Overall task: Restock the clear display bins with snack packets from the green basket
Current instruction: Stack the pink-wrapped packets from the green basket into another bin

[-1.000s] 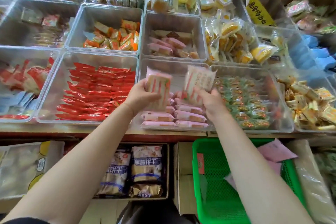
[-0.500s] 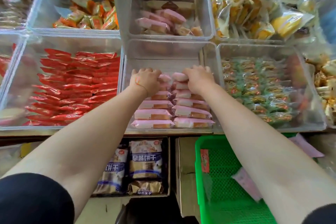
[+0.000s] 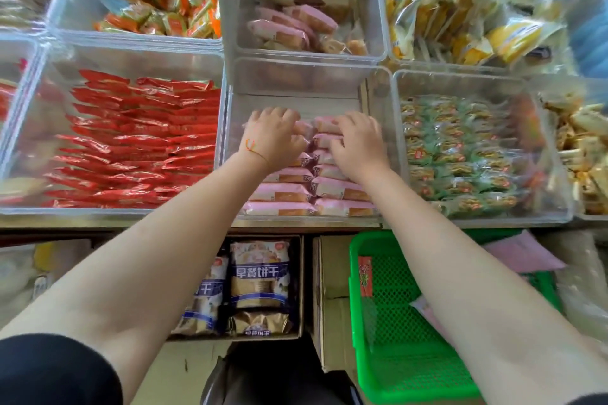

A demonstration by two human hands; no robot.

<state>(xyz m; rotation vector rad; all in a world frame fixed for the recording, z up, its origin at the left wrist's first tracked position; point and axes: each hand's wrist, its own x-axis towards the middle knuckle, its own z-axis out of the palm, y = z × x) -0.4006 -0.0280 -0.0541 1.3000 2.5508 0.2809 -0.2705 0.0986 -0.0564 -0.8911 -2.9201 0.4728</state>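
Observation:
The clear display bin (image 3: 378, 141) in the middle of the front row holds two columns of pink snack packets (image 3: 342, 189). Both of my hands are inside it, at the far end of the columns. My left hand (image 3: 273, 138) is knuckles up, with its fingers curled down over a pink packet in the left column; its fingertips are hidden. Spread fingers of my right hand (image 3: 358, 141) rest on top of the right column. The green basket (image 3: 394, 355) stands below the shelf at the right, with a few pink packets (image 3: 523, 255) at its far side.
Neighbouring clear bins hold red packets (image 3: 131, 141) on the left, green packets (image 3: 460, 158) on the right, and orange packets (image 3: 171, 13) and more pink ones (image 3: 292, 26) behind. A cardboard box of biscuit bags (image 3: 260, 276) sits under the shelf edge.
Both hands brought their upright pink packets down into the middle bin and laid them at the far end of the columns. My right hand's fingers have since flattened onto the stack.

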